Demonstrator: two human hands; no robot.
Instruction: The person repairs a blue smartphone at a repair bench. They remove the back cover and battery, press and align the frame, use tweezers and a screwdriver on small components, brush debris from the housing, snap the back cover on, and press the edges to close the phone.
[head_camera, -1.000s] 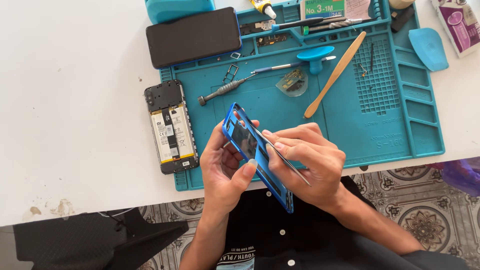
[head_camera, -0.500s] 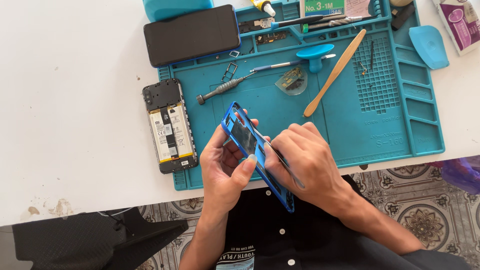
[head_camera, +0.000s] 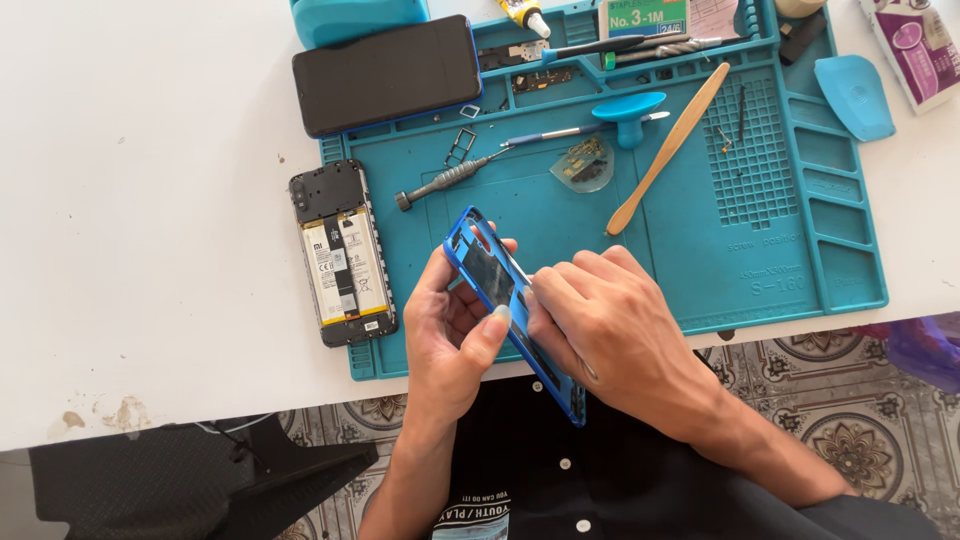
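Currently, a blue plastic phone back cover (head_camera: 500, 290) is clamped edge-up by the left hand (head_camera: 455, 330) above the teal mat's (head_camera: 700, 260) near edge, its long axis slanting toward the body, while the right hand's (head_camera: 610, 330) fingers are pinched together on a thin tool at its inner face.

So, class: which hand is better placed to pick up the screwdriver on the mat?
Probably left: the left hand lies nearer the screwdriver; the right hand already pinches a thin tool against the blue cover.

Bright, even daylight; sharp focus.
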